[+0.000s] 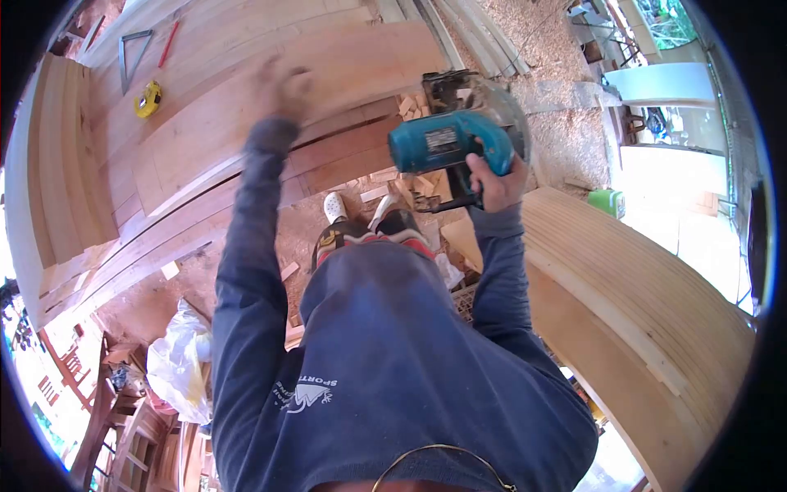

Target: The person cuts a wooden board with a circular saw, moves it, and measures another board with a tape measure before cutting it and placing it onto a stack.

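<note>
My right hand [498, 182] is wrapped round the rear handle of a teal circular saw [434, 141], held up right of centre with its round guard toward the right. My left hand [283, 86], smeared by motion, is over the light wooden boards [205, 123] at the upper left, its fingers apart and nothing visible in them. To its left on the boards lie a yellow tape measure [148, 99], a metal square [124, 61] and a red pencil-like stick [169, 44].
A stack of long planks [623, 279] runs down the right side. Upright boards [61, 156] stand at the far left. Wood offcuts [375, 193] and sawdust [574, 148] cover the floor. A white plastic bag [180, 361] lies at the lower left.
</note>
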Tool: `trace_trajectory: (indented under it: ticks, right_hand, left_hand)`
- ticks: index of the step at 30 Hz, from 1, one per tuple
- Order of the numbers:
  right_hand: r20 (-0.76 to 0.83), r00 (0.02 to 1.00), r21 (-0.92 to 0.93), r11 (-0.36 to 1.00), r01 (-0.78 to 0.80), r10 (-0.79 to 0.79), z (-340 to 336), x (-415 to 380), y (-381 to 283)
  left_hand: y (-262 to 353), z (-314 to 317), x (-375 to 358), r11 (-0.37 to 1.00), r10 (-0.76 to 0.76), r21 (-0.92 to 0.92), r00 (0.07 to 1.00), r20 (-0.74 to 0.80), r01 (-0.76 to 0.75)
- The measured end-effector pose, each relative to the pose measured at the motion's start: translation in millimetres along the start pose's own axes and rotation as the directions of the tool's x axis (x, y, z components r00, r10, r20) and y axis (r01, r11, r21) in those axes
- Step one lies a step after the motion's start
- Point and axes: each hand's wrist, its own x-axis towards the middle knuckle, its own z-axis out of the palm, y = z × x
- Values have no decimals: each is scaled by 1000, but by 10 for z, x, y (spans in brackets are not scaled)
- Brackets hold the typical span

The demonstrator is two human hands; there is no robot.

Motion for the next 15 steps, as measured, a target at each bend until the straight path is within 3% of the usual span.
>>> trace_trajectory:
  ticks: [2,4,7,10,13,15]
  right_hand:
    - [35,999,6,1000,-5,5,75,56,3]
    - [63,998,-10,1000,-20,21,138,103,-7]
    - [94,994,-9,998,-56,56,293,225,-49]
    - [136,987,-12,996,-85,86,251,270,16]
    - [199,974,15,993,-117,111,287,336,-58]
    - [187,975,20,992,-126,120,303,323,-62]
  left_hand:
    - [520,581,98,990,36,-137,979,203,-8]
    - [947,782,295,996,64,-81,936,347,-38]
    - [1030,962,403,997,57,-76,917,395,-29]
    - [1060,1007,305,998,10,53,948,319,-29]
    - [1127,822,372,992,0,113,909,418,-52]
    - [1152,711,399,999,34,-38,915,403,-20]
